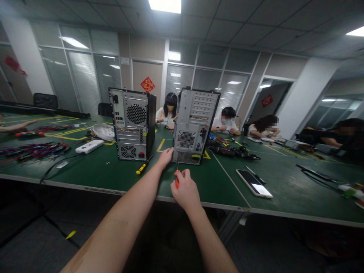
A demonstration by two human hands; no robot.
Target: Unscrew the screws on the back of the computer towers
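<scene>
A grey computer case (186, 131) stands upright on the green table, its back panel facing me. At its lower left edge, my left hand (165, 157) is closed against the side, with the fingertips partly hidden. My right hand (186, 187) is closed around the orange handle of a screwdriver (177, 180). The thin shaft points up at the bottom edge of the back panel; whether its tip sits in a screw is too small to tell. A second computer case (131, 129) stands to the left. Between the cases lies a yellow and black screwdriver (142, 167).
A white power strip (90, 146), bundled wires (31, 151) and a white round basket-like item (104, 131) lie on the left. To the right are a phone (253, 182), a pen (256, 175) and black tools with cables (227, 151). Several people sit across the table (210, 185).
</scene>
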